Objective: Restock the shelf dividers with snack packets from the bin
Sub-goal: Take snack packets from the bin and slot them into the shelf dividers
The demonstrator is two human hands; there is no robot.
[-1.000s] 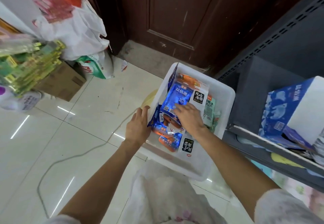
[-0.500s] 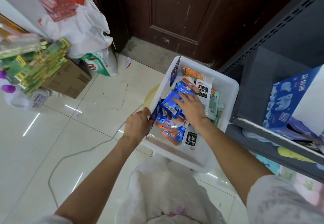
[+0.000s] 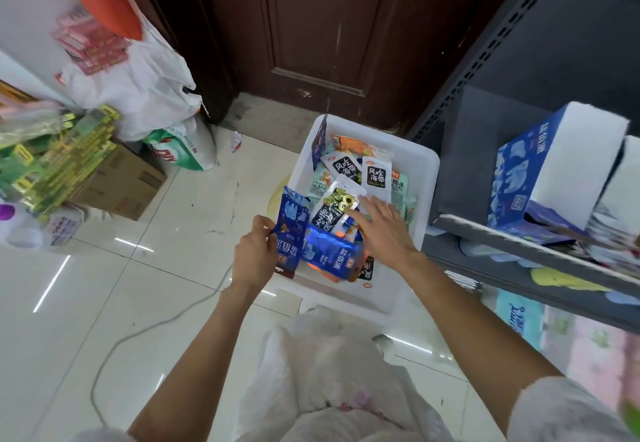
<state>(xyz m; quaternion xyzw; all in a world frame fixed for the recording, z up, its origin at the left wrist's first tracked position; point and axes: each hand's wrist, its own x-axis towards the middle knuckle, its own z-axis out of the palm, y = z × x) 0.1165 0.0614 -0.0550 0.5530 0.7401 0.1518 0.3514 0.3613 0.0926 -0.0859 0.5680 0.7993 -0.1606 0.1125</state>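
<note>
Head view: left hand (image 3: pixel 254 257) pinches blue foil snack packet (image 3: pixel 290 231) upright at white plastic bin (image 3: pixel 427 178) left rim; right hand (image 3: pixel 382 230), fingers spread flat, rests on packets inside bin beside grey metal shelf (image 3: pixel 519 237).

White bin (image 3: pixel 427 178) on pale floor tiles (image 3: pixel 104 286) beside grey shelf (image 3: pixel 519 244) at right, left hand (image 3: pixel 252 254) pinching upright blue packet (image 3: pixel 290 230) at bin's near-left rim, right hand (image 3: pixel 384 230) spread flat over packets inside.
</note>
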